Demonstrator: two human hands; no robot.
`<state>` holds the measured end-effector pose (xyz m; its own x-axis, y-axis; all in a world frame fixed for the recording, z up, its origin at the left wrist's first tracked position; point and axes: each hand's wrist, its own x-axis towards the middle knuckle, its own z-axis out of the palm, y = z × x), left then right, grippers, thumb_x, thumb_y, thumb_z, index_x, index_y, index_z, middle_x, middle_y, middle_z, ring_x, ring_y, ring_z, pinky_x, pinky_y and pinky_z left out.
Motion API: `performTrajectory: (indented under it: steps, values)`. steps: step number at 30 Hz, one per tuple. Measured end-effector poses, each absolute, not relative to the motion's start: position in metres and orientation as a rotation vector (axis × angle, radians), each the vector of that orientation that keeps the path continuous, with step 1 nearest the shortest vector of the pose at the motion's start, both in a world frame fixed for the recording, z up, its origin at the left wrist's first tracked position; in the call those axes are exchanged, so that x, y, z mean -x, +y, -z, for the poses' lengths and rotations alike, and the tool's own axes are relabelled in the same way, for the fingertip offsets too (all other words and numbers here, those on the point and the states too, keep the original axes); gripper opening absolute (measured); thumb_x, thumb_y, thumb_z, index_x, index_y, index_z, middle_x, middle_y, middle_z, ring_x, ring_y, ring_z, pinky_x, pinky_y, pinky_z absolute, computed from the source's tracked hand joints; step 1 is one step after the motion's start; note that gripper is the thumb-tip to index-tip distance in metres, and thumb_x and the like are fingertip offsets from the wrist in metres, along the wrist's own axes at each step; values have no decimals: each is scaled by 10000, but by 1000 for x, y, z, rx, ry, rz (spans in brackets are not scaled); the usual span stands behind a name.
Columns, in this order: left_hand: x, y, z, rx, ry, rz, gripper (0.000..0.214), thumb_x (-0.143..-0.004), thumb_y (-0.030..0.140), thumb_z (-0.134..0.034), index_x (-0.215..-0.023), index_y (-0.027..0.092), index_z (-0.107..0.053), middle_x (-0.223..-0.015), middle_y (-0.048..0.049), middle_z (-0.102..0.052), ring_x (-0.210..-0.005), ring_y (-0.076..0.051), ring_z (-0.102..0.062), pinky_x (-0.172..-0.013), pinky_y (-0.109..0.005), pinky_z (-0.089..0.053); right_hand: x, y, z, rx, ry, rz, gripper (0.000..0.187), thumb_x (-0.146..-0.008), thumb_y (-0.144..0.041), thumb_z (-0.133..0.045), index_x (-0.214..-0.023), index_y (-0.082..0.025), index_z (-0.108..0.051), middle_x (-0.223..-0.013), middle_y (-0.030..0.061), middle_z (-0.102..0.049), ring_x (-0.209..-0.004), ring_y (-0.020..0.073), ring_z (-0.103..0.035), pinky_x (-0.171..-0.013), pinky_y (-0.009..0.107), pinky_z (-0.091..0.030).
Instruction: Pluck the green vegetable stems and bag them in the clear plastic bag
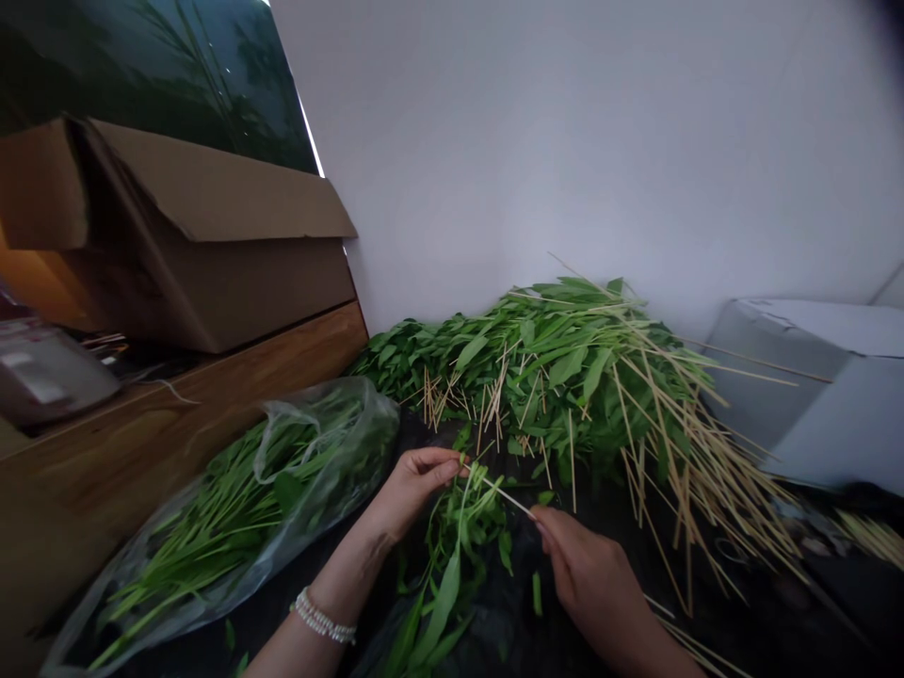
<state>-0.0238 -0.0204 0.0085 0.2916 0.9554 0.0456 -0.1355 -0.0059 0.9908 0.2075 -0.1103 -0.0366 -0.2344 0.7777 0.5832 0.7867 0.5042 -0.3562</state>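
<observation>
My left hand (424, 478), with a beaded bracelet (323, 619) on its wrist, pinches a leafy green stem between thumb and fingers at the tip of a thin skewer (514, 501). Farther down the skewer, my right hand (597, 570) is closed around its near end. Several folded green stems (482, 478) sit along the skewer near the tip, and long leaves (444, 593) hang below them between my hands. Behind my hands lies a big heap of skewered greens (557, 348), its pale sticks (696, 452) poking out to the right and toward me.
To the left, a clear plastic bag (374, 414) holds loose leafy greens (233, 508). A cardboard box (268, 282) rests on a wooden ledge (282, 348) at the upper left. White boxes (833, 414) stand at the right against a white wall (565, 141). Dark sheeting lies beneath.
</observation>
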Motion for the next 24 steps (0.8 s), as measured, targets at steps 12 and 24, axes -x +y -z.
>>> performTrajectory:
  steps: [12,24]
  values:
    - [25,-21,-14,-1387,958,-1002,220,-661,341,-807,-774,156,-771,-726,-42,-750,-697,-142,-642,-747,-248,-466,-207,-111,39,1352,-2066,-22,314,-921,-112,-296,-1085,-210,-546,-910,45,-693,-791,175,-694,-692,270,-515]
    - [25,-19,-9,-1307,984,-1001,265,-611,360,-832,-754,153,-750,-726,-36,-724,-668,-133,-614,-704,-246,-458,-205,-113,37,1328,-2072,25,348,-898,-86,-292,-1097,-191,-557,-888,45,-699,-742,158,-694,-655,250,-521]
